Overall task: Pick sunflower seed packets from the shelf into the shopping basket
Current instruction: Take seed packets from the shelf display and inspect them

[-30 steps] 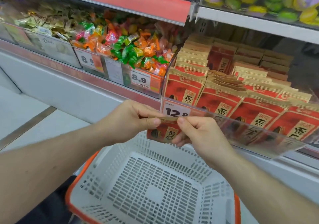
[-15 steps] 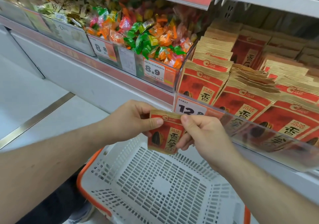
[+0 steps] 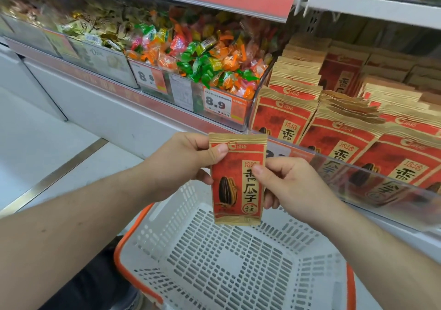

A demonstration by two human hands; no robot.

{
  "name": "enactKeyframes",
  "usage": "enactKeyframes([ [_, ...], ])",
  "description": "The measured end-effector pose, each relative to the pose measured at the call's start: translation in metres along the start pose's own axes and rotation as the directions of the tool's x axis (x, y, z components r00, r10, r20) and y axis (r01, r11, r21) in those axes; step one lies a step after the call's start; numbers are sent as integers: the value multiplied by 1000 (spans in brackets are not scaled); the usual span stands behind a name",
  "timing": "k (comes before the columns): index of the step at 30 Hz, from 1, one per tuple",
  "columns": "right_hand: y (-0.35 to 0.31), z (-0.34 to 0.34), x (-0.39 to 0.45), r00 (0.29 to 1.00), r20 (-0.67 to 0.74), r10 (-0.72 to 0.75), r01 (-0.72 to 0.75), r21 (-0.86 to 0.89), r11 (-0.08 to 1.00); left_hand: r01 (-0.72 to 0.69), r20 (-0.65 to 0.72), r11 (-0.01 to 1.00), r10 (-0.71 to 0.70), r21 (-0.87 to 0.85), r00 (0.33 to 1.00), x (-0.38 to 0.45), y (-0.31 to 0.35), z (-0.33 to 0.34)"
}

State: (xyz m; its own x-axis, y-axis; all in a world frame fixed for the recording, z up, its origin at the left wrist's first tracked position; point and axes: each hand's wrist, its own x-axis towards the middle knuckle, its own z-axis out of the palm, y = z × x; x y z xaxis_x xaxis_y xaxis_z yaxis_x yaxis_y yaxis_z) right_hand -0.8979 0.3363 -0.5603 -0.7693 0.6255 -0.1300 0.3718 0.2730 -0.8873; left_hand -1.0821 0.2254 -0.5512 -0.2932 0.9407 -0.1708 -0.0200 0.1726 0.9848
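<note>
A red and gold sunflower seed packet [image 3: 235, 185] hangs upright above the white shopping basket [image 3: 191, 250], which has an orange rim and nothing inside. My left hand [image 3: 183, 161] pinches the packet's upper left corner with the thumb on its front. My right hand [image 3: 291, 185] pinches its right edge at mid height. Several rows of the same packets [image 3: 334, 128] stand on the shelf to the right, behind a clear plastic guard [image 3: 381, 183].
Bins of wrapped candy [image 3: 210, 61] with 8.9 price tags [image 3: 217, 104] fill the shelf to the left of the packets. A white cabinet front and pale floor lie at the left. An upper shelf edge [image 3: 372, 6] juts out above the packets.
The packet has turned from nearly edge-on to upright and facing me, and it sits higher. Both hands kept their hold. The view shifted closer to the shelf.
</note>
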Motion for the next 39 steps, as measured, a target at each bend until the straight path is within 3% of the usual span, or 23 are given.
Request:
enactKeyframes([
  [5, 1, 2, -3, 999, -36, 21, -21, 3, 1000, 122, 105, 974, -143, 189, 984, -3, -13, -3],
  [11, 0, 1, -3, 1000, -19, 11, -9, 100, 995, 169, 82, 983, -175, 75, 981, -3, -10, 2],
  [18, 3, -6, -5, 995, 97, 29, -33, 38, 999, 221, 74, 975, -219, -14, 973, -4, -17, 3],
  [24, 3, 1, -6, 999, 22, 33, -36, 165, 986, 196, 218, 978, -208, 74, 953, -9, -22, 4],
  [29, -7, 1, -5, 999, 33, 15, -21, 221, 975, 154, 194, 986, -164, 67, 967, -9, -18, 1],
  [31, -6, 1, -5, 997, -73, 24, -11, 172, 985, 139, 184, 988, -149, 64, 972, -9, -17, 0],
  [33, -6, 2, -5, 981, -193, -7, 9, 9, 1000, 127, 162, 990, -137, 67, 977, -9, -18, 1],
  [36, -8, 6, -7, 972, -235, 3, -34, -128, 991, 110, 105, 993, -115, 53, 988, -8, -19, 5],
  [39, -9, 9, -6, 964, -257, 65, -95, -106, 990, 90, 54, 995, -91, 36, 994, -7, -22, 11],
])
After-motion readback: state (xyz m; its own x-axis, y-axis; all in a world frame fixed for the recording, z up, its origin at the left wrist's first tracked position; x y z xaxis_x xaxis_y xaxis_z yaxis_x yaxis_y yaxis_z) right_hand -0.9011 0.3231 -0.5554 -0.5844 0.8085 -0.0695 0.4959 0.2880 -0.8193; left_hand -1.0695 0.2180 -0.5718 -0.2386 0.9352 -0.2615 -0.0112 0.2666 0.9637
